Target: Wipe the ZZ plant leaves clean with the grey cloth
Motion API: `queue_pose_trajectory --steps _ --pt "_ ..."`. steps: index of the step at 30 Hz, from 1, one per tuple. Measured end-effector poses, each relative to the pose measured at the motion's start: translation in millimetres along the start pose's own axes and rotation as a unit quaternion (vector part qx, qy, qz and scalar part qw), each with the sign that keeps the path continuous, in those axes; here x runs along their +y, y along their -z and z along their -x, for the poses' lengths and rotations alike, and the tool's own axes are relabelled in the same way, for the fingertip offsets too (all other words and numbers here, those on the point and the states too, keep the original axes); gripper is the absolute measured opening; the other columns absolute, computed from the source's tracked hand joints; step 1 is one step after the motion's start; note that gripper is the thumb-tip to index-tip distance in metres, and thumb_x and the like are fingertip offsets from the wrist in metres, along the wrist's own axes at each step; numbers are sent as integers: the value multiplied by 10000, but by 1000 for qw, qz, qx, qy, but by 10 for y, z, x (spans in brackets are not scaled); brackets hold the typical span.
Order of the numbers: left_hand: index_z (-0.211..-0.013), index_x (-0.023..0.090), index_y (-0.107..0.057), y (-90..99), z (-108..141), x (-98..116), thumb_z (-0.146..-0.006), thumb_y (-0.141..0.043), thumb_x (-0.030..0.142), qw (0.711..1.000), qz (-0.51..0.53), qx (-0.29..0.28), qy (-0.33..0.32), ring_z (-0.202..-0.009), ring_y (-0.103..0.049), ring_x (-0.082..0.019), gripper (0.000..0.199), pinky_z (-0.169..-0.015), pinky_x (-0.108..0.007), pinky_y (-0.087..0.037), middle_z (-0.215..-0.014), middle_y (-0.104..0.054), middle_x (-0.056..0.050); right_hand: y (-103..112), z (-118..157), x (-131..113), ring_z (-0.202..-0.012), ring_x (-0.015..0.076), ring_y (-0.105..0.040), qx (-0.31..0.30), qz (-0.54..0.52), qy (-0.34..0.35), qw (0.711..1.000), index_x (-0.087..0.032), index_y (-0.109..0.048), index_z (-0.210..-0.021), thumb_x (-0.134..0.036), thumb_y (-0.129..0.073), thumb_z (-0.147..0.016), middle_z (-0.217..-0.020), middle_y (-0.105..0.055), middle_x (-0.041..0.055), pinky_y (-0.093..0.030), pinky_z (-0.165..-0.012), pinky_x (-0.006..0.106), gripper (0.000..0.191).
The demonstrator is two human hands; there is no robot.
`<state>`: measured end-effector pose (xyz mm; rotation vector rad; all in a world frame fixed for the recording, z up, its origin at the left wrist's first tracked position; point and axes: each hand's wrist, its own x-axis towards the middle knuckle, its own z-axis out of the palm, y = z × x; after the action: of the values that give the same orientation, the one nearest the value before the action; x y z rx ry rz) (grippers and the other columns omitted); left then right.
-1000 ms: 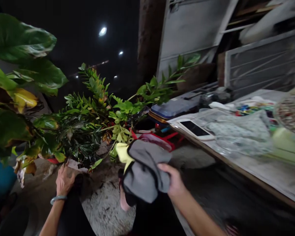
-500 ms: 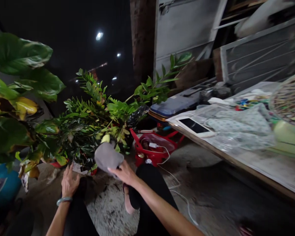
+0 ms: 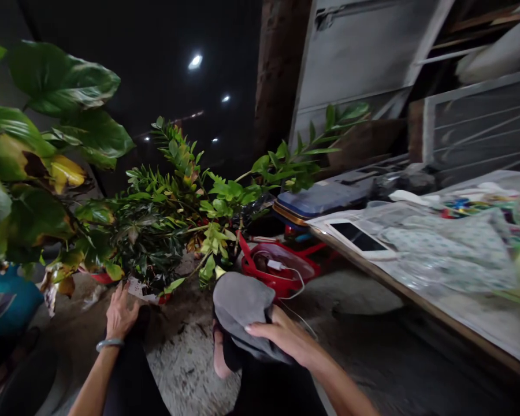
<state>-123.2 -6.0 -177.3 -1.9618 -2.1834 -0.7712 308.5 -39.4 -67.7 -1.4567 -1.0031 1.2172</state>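
Cloth [image 3: 242,297], grey with a small yellow tip, sits bunched at the lower centre of the frame, over the right leg [image 3: 277,387]. The right hand [image 3: 283,335] grips it, thumb on top, other fingers mostly hidden. The left hand [image 3: 122,315], lower left, has its fingers spread with nothing visible in its grasp; a card [image 3: 141,289] lies just beside its fingertips. Judging from this 1 view, picking up is done; setting down is not, and how much handling is left I cannot tell. Past the cloth, at centre, a red bag [image 3: 286,283] has a white plug [image 3: 276,264] in it. Plants [image 3: 156,199] spread across the left and centre; a table [image 3: 472,294] at right bears a phone [image 3: 361,238].
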Motion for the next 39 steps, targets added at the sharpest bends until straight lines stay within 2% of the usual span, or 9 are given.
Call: queue_pose_trajectory --steps 4,11,16,19,22,27,31,35,39 --pt "-1371 174 -595 1 1 22 -860 -537 302 1000 -2 -6 3 -1316 -558 -334 531 -1064 -474 -512 -1419 -607 -152 199 25 59 -993 383 -724 -52 18 -60 997 -237 -788 -768 -286 -840 -420 -965 -810 110 -551 -903 456 356" --pt "-1389 144 -600 -62 -21 75 -828 -587 275 1000 -9 3 -5 -1262 -600 -334 577 -1025 -455 -541 -1369 -642 -171 -225 -821 -266 -1135 353 -682 248 -61 62 965 -195 -732 -881 -418 -834 -514 -1065 -785 142 -519 -1005 459 441" --pt "-1387 138 -602 -118 14 80 -812 -603 271 1000 -15 19 -20 -1275 -600 -339 591 -1024 -458 -545 -1355 -653 -178 -1056 -740 -188 -1073 371 -708 31 75 126 989 -206 -753 -809 -372 -805 -566 -947 -802 138 -537 -984 462 299" --pt "-1385 128 -600 -126 41 39 -812 -598 267 999 -17 22 -26 -1275 -599 -349 590 -1019 -475 -546 -1370 -645 -186 -1202 -381 -25 -961 359 -741 -95 70 158 980 -217 -771 -784 -437 -778 -621 -913 -805 124 -581 -906 452 274" --pt "-1381 136 -604 -116 58 -7 -814 -583 254 999 -18 28 -28 -1271 -605 -340 580 -1036 -469 -536 -1374 -648 -173 -1080 -331 -137 -996 360 -731 -20 63 207 976 -217 -773 -809 -526 -762 -665 -927 -801 130 -560 -951 461 341" --pt "-1366 106 -615 -89 67 -10 -815 -587 265 999 -15 33 -26 -1267 -611 -350 574 -1044 -479 -533 -1377 -645 -196 -1142 -964 -765 -1222 387 -626 127 136 302 935 -207 -748 -785 -426 -719 -712 -938 -785 171 -447 -1085 481 233" --pt "-1374 103 -607 -97 83 31 -813 -578 239 999 -12 32 -30 -1289 -598 -350 578 -1040 -481 -538 -1421 -611 -206 -1540 -1046 -713 -1038 416 -716 -4 213 200 956 -191 -739 -738 -243 -724 -640 -811 -777 173 -519 -966 520 112" --pt "-1392 112 -591 -142 98 3 -813 -583 230 999 -7 39 -29 -1310 -583 -353 591 -1031 -498 -544 -1428 -605 -211 -1628 -646 -297 -921 345 -757 -164 157 234 945 -243 -771 -850 -244 -738 -615 -916 -815 93 -588 -870 469 238" --pt "-1403 119 -582 -166 99 -53 -811 -592 234 999 -1 43 -34 -1321 -577 -352 604 -1082 -526 -505 -1425 -608 -207 -1408 -714 -340 -877 355 -754 -41 108 270 956 -204 -762 -811 -442 -728 -699 -869 -802 161 -600 -820 455 265"
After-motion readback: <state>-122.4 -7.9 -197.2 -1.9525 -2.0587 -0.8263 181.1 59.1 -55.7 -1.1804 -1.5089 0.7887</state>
